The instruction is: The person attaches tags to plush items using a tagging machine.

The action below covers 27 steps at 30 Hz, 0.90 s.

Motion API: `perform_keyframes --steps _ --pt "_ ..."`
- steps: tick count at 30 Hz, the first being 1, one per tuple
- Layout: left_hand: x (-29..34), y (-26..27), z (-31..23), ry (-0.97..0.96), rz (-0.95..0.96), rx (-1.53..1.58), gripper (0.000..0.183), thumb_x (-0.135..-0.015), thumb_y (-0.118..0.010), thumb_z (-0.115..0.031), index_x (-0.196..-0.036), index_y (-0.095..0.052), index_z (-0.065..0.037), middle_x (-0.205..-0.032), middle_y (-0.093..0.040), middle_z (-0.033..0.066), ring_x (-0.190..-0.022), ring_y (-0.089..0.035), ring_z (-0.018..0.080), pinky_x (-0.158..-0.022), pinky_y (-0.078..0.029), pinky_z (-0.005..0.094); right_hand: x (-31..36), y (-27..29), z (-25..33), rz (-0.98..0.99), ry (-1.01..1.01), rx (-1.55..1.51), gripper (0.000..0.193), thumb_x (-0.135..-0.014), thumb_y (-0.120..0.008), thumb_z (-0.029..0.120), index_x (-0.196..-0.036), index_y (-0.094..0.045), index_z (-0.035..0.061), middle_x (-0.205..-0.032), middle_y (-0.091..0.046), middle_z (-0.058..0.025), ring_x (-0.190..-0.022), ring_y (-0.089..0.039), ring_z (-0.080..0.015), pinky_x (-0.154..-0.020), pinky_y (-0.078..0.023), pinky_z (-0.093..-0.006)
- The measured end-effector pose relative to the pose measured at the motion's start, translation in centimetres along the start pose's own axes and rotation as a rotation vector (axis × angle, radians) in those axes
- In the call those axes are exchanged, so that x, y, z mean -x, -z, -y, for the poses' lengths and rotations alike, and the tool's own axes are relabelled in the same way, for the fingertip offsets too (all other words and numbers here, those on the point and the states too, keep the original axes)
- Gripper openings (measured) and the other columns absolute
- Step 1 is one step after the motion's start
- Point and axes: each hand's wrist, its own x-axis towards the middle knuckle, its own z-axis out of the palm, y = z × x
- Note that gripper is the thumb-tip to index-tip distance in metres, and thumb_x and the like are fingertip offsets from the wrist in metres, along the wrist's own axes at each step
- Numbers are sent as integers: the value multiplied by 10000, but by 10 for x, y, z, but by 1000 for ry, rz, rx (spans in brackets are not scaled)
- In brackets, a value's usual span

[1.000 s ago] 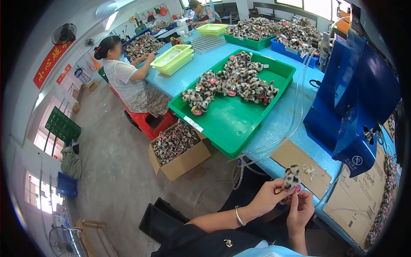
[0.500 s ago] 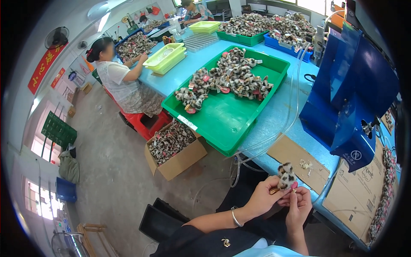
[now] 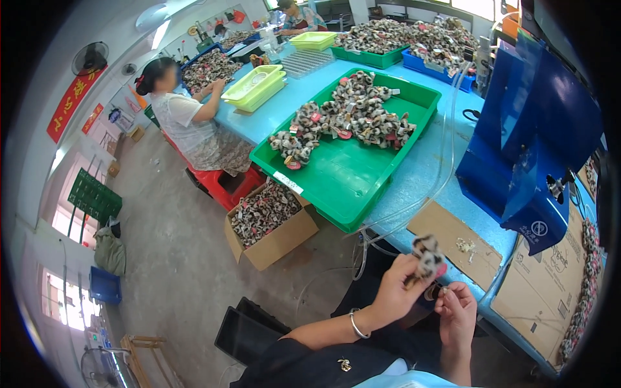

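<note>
A small plush toy (image 3: 427, 254), white with black and brown patches and a pink piece on its side, is gripped upright in my left hand (image 3: 396, 291). A silver bangle circles that wrist. Just to the right and lower, my right hand (image 3: 458, 317) is apart from the toy, thumb and forefinger pinched together on something tiny and pale that I cannot make out. A small dark object (image 3: 433, 291) shows between the two hands; its kind is unclear. Beyond my hands, a cardboard strip (image 3: 446, 236) lies on the blue table with pale scraps (image 3: 464, 246) on it.
A green tray (image 3: 336, 194) holds many similar plush toys. On the right stands a blue metal machine (image 3: 517, 149), with clear tubing (image 3: 446, 155) beside it. A cardboard box (image 3: 284, 242) of toys sits on the floor. Another person (image 3: 187, 116) works at the table's left side.
My left hand has lifted the plush toy slightly up and left. My right hand has drawn away from it to the lower right, fingers still pinched. The view has shifted a little.
</note>
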Motion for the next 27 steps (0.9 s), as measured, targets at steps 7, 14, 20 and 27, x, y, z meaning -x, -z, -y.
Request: perform_keyframes --steps 7,14,20,27 --pt "-5 7 8 560 19 717 201 -888 -636 -99 -1065 -644 -5 -927 -662 0 -793 -586 38 -708 -451 190 -3 -10 -3 -39 423 423 155 -853 -590 -57 -1003 -582 -19 -964 -608 -93 -810 -628 -140 -734 -509 -239" --pt "-4 -2 -4 551 52 658 196 -892 -630 -80 -1068 -641 6 -962 -663 17 -849 -591 45 -753 -462 199 -1 -19 1 -109 577 685 166 -808 -659 -49 -965 -623 -6 -944 -648 -91 -751 -614 -104 -686 -486 -204" --pt "-1 -10 -12 527 51 629 188 -892 -629 -71 -1061 -637 10 -955 -663 22 -859 -589 50 -758 -458 197 -4 -15 -12 -112 643 616 153 -815 -642 -63 -952 -612 -4 -949 -617 -80 -743 -558 -87 -648 -438 -190" --pt "0 -13 -7 432 40 511 137 -881 -644 -72 -989 -658 12 -905 -578 -17 -787 -535 35 -672 -413 184 -6 -9 -17 -90 773 749 170 -809 -624 -88 -947 -589 5 -967 -536 -52 -709 -484 -60 -616 -381 -170"
